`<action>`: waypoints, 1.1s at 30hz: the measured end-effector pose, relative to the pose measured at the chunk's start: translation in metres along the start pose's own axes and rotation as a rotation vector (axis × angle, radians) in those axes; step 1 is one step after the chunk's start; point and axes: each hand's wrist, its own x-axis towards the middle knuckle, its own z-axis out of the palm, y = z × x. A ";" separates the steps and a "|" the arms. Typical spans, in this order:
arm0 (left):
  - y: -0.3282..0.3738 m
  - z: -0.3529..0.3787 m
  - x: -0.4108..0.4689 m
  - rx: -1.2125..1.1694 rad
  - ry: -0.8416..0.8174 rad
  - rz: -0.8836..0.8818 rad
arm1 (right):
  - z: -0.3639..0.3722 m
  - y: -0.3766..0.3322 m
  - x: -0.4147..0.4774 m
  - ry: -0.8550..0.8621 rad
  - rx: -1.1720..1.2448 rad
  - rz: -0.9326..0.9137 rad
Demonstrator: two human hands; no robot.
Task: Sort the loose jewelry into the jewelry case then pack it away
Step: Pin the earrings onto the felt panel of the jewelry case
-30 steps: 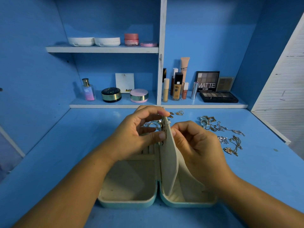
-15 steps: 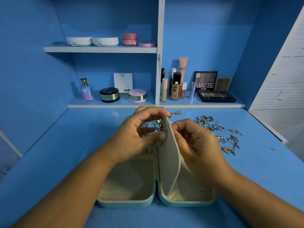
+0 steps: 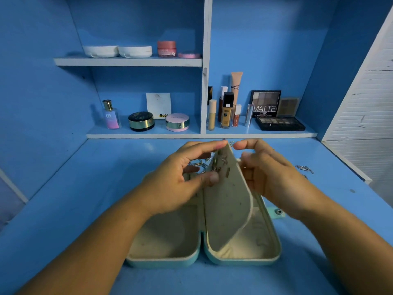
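Squarely in the middle of the blue surface [image 3: 63,209] lies the jewelry case [image 3: 163,237], a pale teal shell with cream lining, opened flat into two halves side by side. From its spine a cream divider flap [image 3: 227,201] stands up and leans toward the right half, with several small metal earrings [image 3: 221,165] stuck in it near the top. The left hand [image 3: 176,184] holds this flap: the forefinger curls over its top corner and the thumb presses its left face just below the earrings. The right hand [image 3: 274,179] is on the flap's other side, its fingers [image 3: 244,145] curled and the forefinger tip just beside the top corner; the flap covers the other fingertips, so I cannot tell whether they grasp anything. A teal tab [image 3: 276,212] with a snap sticks out from the case's right edge, below the right wrist.

Between the left hand and the flap a few silver rings [image 3: 200,165] show on the surface; the hands hide the case's far end. A bit of silver chain [image 3: 304,168] peeks out past the right hand.

At the back, the lower shelf [image 3: 148,136] carries a perfume bottle [image 3: 110,116], a black and gold compact [image 3: 141,121], a pink compact [image 3: 177,122], foundation bottles [image 3: 226,111] and a MATTE palette [image 3: 264,103] propped upright behind a flat black palette [image 3: 279,123]. The upper shelf [image 3: 127,61] holds two white round cases [image 3: 101,51] and a pink jar [image 3: 166,48]. A white slatted panel [image 3: 368,103] stands far right.
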 end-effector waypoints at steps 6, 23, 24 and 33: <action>0.008 0.000 -0.006 0.410 -0.184 -0.161 | -0.029 -0.008 0.005 0.023 -0.363 0.116; 0.002 0.010 -0.010 0.661 -0.341 -0.235 | -0.075 0.003 0.021 0.185 -1.265 0.121; 0.001 0.010 -0.010 0.657 -0.338 -0.233 | -0.082 0.007 0.024 0.254 -1.317 0.088; 0.001 0.011 -0.009 0.646 -0.326 -0.239 | -0.099 0.025 0.040 0.337 -1.412 0.000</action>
